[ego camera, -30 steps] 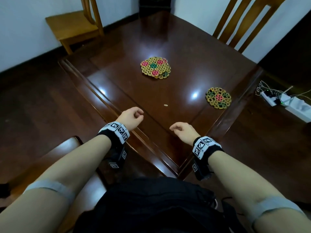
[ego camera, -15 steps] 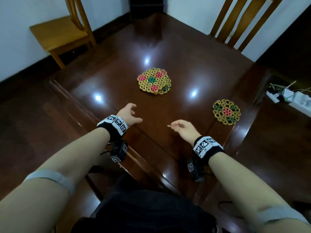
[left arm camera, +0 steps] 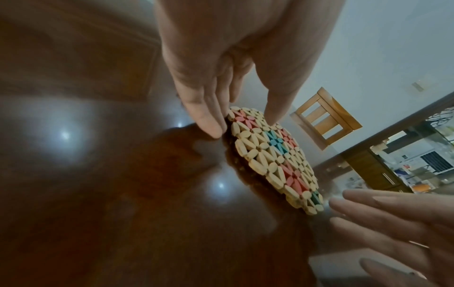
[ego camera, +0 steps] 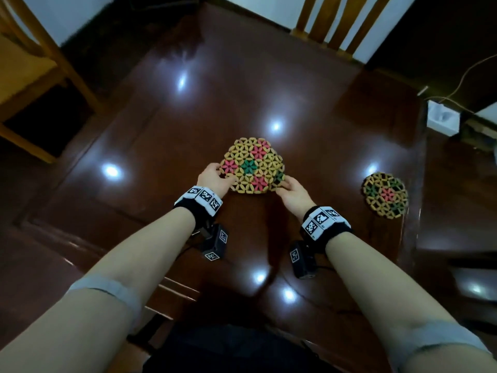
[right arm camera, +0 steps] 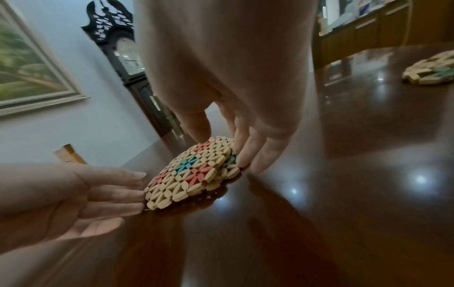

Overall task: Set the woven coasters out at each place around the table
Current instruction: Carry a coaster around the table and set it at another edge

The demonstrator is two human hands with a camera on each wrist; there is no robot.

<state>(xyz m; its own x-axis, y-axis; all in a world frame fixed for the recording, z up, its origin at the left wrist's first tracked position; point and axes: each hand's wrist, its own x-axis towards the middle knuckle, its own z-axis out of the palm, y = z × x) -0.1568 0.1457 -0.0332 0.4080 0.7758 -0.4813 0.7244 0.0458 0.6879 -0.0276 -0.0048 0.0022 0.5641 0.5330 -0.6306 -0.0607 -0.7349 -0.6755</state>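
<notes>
At frame centre the coaster stack (ego camera: pixel 252 166) lies on the desk (ego camera: pixel 166 146). Both hands, left (ego camera: pixel 213 180) and right (ego camera: pixel 291 192), touch its opposite edges with straight fingers, not yet gripping. On the glossy surface the offset lower coaster may slide out or stay behind.

The dark glossy wooden surface (ego camera: pixel 188 125) carries a stack of coasters (ego camera: pixel 252 165) in the frame's centre and a single coaster (ego camera: pixel 386 198) at the right.

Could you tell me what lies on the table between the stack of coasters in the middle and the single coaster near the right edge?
Only bare tabletop: the head view shows nothing between the stack and the single coaster.
</notes>
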